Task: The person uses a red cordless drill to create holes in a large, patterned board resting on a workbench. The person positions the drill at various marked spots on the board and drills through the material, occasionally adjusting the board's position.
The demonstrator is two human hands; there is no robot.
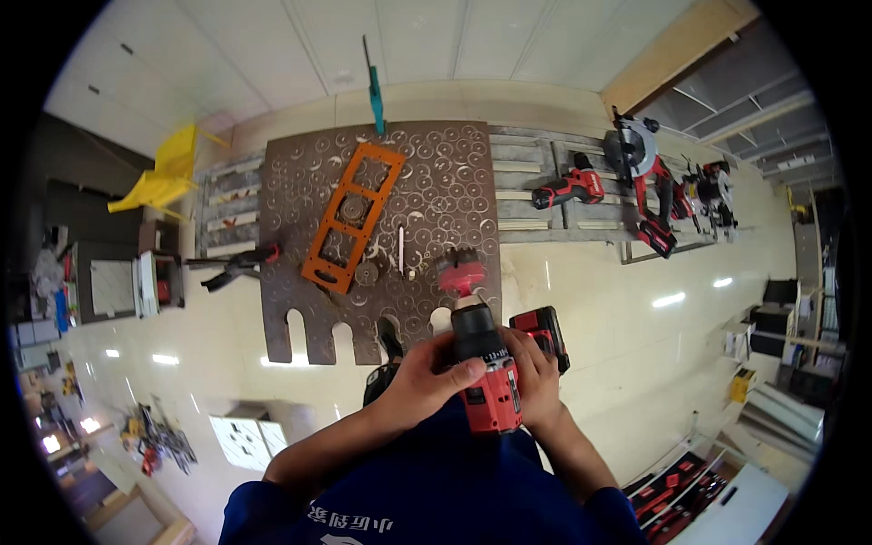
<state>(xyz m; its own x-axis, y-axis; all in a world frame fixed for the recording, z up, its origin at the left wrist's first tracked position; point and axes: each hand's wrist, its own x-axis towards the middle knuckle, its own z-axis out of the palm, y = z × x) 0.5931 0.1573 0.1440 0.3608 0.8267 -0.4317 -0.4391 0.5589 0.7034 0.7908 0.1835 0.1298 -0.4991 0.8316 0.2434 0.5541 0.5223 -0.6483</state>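
A red and black cordless drill (491,404) is held close to my body, its chuck end facing the board. A hole saw (460,270) with a red base and toothed dark rim is fitted in the chuck. My left hand (425,377) is closed around the drill's left side, with the thumb on its body near the collar. Closed on the opposite side is my right hand (538,374), beside the battery (545,334). Beyond them lies a brown board (459,154) covered in circular cuts, with an orange slotted template (381,177) and a thin white stick (401,247) on it.
The board rests on a grey slatted bench (522,200). To the right, another red drill (572,186) and a circular saw (640,159) lie on it. A teal clamp (375,100) stands at the far edge, a black clamp (236,265) at the left. Yellow chair (168,168) behind left.
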